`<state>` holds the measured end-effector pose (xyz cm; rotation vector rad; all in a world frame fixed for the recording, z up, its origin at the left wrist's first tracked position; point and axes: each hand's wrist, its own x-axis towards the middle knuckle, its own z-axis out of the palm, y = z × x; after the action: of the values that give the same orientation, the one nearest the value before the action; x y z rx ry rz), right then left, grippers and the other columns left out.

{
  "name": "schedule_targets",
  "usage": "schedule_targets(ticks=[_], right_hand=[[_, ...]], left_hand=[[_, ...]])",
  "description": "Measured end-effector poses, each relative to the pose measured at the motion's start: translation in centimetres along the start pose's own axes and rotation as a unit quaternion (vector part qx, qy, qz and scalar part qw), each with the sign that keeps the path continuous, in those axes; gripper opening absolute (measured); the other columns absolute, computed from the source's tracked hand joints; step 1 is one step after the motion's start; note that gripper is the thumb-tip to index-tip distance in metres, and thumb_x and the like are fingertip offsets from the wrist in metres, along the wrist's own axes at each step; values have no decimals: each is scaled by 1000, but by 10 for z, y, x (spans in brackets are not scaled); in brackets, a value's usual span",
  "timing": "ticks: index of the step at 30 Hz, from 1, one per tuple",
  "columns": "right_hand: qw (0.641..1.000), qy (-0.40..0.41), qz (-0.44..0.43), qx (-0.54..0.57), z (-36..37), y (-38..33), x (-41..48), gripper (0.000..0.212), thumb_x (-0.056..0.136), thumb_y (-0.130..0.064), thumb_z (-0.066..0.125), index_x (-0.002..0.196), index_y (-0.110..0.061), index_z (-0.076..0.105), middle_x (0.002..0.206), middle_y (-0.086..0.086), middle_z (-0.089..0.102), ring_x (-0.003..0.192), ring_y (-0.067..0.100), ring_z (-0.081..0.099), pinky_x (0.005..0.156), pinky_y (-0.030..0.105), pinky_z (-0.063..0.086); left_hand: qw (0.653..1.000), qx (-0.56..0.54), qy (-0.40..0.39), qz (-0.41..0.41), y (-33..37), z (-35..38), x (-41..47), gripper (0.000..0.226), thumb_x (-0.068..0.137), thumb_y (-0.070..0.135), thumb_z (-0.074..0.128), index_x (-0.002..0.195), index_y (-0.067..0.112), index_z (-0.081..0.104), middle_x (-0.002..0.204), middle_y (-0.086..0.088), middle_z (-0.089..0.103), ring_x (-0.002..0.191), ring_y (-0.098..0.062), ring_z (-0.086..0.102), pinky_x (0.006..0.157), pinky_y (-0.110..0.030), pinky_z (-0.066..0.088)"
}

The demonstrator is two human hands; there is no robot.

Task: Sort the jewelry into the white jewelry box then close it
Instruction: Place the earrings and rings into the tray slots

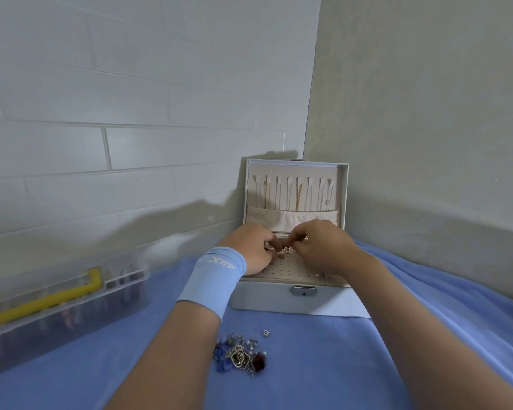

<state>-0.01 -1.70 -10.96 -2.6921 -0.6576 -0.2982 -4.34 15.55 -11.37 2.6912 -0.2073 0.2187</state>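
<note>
Left hand (253, 250) and right hand (323, 251) curled fingertip to fingertip, seemingly both pinching a small pearly earring (288, 250) just above the perforated cream panel (288, 271) of the open white jewelry box (264, 300).

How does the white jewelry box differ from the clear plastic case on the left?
The white jewelry box is opaque; the plastic case is see-through. The jewelry box stands open, lid upright, chains hanging inside; the plastic case looks closed, yellow handle on top. The left hand and right hand pinch a small piece over the jewelry box; nothing touches the plastic case. Both sit on the blue cloth.
</note>
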Motion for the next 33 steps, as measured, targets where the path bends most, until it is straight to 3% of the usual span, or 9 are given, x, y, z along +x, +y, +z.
schedule_targets(ticks=[6,9,12,14,16,21,26,30,33], right_hand=[[996,11,-55,66,-17,-16,-14,20,92,-21,61,88,-34,76,90,-17,72,88,6,66,80,29,56],[989,-80,-92,89,-23,-36,-27,16,88,-19,68,85,-31,79,83,-14,72,77,4,65,72,21,54],[968,-213,-121,62,-21,-55,-42,11,84,-15,74,87,-24,80,80,-5,76,54,5,65,67,25,58],[953,-271,-131,22,-12,-65,-49,12,83,-12,74,88,-22,79,74,3,77,50,12,65,73,30,61],[946,-296,-128,-31,-2,-72,-53,16,82,-11,74,93,-22,78,71,11,76,50,17,63,65,29,59],[938,-321,-100,-87,10,-77,-57,22,80,-12,75,101,-19,77,59,3,68,37,9,56,64,31,60],[932,-342,-91,-82,8,-74,-58,17,81,-13,74,97,-17,79,63,3,70,39,7,57,55,22,54],[936,-337,-99,-26,-5,-72,-56,9,87,-14,70,92,-19,76,65,1,74,44,10,60,53,20,50],[945,-301,-109,71,-15,-67,-51,8,87,-12,72,93,-17,75,70,9,74,50,17,62,47,22,45]], left_hand=[[999,-25,36,0,1,-12,-18,9,94,30,62,100,31,69,96,13,55,86,-9,55,78,-24,43],[999,-17,31,-11,-5,-21,-37,6,91,29,62,89,34,63,86,16,59,79,-9,59,69,-25,42],[999,14,-27,-21,-12,-28,-58,14,90,26,62,81,37,61,82,20,58,78,-6,55,70,-22,39],[996,25,-79,-30,-15,-28,-72,10,88,29,65,80,36,64,79,20,60,75,-2,55,70,-22,42],[991,39,-122,-36,-18,-26,-81,5,85,33,67,84,29,71,75,16,64,73,-6,58,74,-25,48],[976,51,-210,-38,-17,-23,-87,18,79,40,74,90,25,75,79,0,73,68,-10,59,79,-30,52],[971,65,-226,-33,-17,-21,-86,17,77,37,78,92,29,80,84,4,76,69,-4,62,82,-29,55],[976,52,-209,-35,-19,-29,-85,16,85,37,68,93,27,77,77,8,73,74,-6,64,79,-28,52],[980,-29,-192,-36,-22,-39,-87,11,88,31,65,88,27,75,90,7,77,87,-6,70,71,-24,53]])
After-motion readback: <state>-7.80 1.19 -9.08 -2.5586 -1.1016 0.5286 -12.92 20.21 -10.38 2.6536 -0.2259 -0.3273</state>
